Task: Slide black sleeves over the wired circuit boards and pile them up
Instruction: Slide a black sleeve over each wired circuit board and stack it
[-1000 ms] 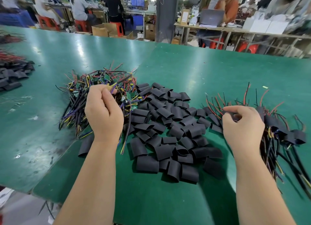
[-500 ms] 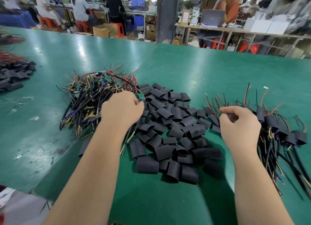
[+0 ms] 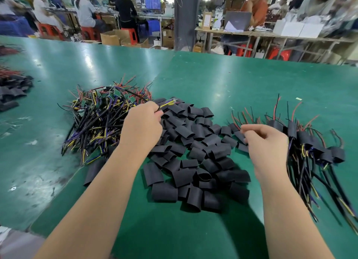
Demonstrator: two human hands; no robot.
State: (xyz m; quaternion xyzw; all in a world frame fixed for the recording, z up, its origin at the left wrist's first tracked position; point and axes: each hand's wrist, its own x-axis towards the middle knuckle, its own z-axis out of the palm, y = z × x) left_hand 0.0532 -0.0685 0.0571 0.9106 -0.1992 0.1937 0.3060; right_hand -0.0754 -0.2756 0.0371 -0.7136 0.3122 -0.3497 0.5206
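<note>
The left hand, clamped on wires just right of the unsleeved heap, should keep them straight and bunched to enter one of the black sleeves mid-table, which the curled right hand may already pinch; I cannot tell.

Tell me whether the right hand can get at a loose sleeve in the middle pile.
Probably yes: the right hand is at the sleeve pile's right edge, fingertips by the nearest sleeves, nothing between them; the left hand holds wires farther left.
</note>
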